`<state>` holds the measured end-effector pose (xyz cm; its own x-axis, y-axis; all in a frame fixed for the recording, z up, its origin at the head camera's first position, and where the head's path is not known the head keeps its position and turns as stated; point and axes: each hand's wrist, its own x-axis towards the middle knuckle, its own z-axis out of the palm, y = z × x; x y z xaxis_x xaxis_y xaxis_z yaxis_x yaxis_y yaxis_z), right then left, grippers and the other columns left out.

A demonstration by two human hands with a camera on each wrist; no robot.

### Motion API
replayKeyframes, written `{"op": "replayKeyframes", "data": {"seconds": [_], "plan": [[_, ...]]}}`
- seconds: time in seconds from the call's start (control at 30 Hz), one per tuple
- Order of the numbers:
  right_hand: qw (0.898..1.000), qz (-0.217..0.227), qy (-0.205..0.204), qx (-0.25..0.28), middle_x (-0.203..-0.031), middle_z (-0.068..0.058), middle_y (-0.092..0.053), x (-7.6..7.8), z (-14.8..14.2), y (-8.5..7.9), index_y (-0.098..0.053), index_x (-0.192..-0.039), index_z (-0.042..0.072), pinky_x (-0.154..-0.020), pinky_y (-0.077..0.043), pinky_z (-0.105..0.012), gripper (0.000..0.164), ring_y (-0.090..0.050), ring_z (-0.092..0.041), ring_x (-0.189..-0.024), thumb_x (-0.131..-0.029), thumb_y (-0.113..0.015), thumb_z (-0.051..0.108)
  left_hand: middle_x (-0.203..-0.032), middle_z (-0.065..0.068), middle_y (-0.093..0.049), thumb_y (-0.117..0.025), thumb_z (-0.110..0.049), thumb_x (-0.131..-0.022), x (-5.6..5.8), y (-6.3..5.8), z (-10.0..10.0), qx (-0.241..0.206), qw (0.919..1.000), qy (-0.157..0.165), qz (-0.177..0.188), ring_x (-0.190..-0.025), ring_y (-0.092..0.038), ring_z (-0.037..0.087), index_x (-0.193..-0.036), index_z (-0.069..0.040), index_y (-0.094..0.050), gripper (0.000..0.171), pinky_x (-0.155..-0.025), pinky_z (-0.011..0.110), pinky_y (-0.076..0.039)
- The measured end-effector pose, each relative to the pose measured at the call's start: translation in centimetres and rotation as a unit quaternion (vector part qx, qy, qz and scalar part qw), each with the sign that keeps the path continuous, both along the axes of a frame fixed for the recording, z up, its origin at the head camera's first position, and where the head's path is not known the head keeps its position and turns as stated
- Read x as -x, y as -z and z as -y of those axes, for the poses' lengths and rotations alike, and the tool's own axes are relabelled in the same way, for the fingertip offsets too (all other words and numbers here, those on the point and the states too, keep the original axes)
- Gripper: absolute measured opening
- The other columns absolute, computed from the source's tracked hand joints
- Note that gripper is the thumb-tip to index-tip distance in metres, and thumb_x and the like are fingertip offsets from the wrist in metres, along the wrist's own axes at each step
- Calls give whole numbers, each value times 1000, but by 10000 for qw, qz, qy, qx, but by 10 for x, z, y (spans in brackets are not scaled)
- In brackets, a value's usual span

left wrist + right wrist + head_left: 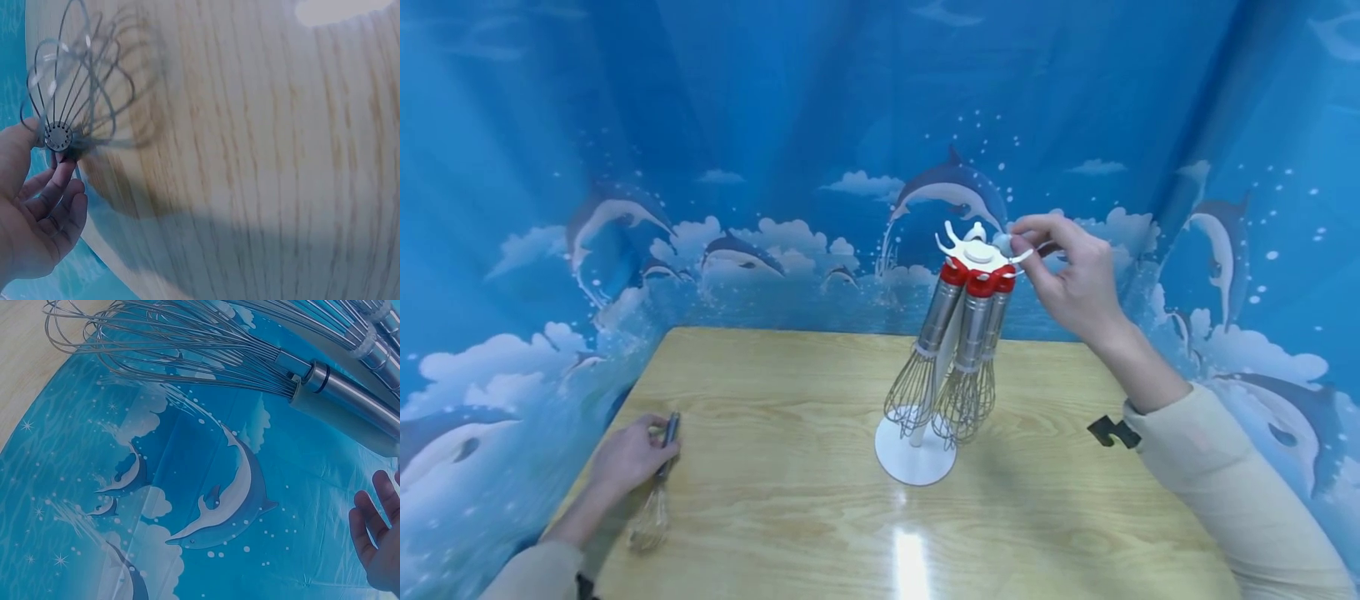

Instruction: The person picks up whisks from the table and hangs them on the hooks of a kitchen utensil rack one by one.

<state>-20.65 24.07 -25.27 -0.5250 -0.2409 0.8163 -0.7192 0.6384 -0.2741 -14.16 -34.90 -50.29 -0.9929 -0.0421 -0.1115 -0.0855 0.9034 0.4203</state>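
Observation:
A white stand with a round base [917,467] holds several metal whisks [974,329] hanging by red ends from its white hooked top [977,254]. My right hand [1075,271] is raised at that top, thumb and index finger pinching a white hook on its right side. Hanging wire loops [187,350] and steel handles [356,400] cross the right wrist view, with my right fingers [375,519] at the edge. On the left, my left hand [628,458] grips a small whisk [655,508] by its handle, loops toward me.
The wooden table [775,400] has curved edges and reflects a bright light near its front. A blue curtain [812,100] printed with dolphins and clouds surrounds it at the back and sides.

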Motion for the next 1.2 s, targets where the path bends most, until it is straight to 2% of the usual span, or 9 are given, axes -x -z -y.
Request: {"op": "replayKeyframes", "data": {"seconds": [0.13,0.37,0.53,0.63,0.87,1.2], "plan": [[10000,2,6,0,-97,-17,-75,1,1,0,-70,-115,-2,-82,-47,-7,17,-60,0,-85,-98,-68,0,-80,6,-72,-69,-30,-95,-2,0,-1,-21,10000,-37,54,-60,-58,16,-131,10,-58,56,-54,33,-43],[10000,35,3,31,-97,-17,-75,0,1,0,-70,-115,-2,-82,-47,-7,16,-58,6,-86,-99,-68,0,-73,2,-71,-71,-31,-92,-2,0,-4,-43,9999,-82,-46,-56,-57,15,-128,9,-61,55,-51,33,-42],[10000,45,0,56,-98,-17,-75,-1,2,0,-70,-115,-3,-83,-46,-6,16,-58,6,-87,-99,-67,0,-68,0,-65,-72,-28,-92,0,-3,-7,-69,9996,-18,-283,-54,-54,16,-129,6,-63,51,-49,33,-39],[9999,41,-14,90,-98,-17,-75,-1,2,0,-70,-115,-3,-84,-46,-6,17,-57,7,-88,-98,-67,-1,-70,1,-65,-71,-27,-93,2,-6,-10,-19,9991,42,-412,-56,-53,16,-128,5,-63,48,-50,32,-39],[10000,29,-30,74,-97,-17,-75,-2,2,-1,-70,-115,-2,-83,-46,-5,17,-56,9,-88,-99,-68,-1,-85,9,-74,-72,-29,-93,4,-12,-19,-9,9986,69,-515,-64,-58,15,-129,3,-63,49,-54,31,-43],[9999,64,-20,78,-95,-18,-74,0,2,-1,-70,-115,-3,-83,-46,-6,16,-54,12,-88,-99,-67,0,-90,10,-76,-73,-29,-92,4,-19,-34,-58,9984,110,-554,-71,-64,15,-130,1,-64,49,-58,33,-47]]}}
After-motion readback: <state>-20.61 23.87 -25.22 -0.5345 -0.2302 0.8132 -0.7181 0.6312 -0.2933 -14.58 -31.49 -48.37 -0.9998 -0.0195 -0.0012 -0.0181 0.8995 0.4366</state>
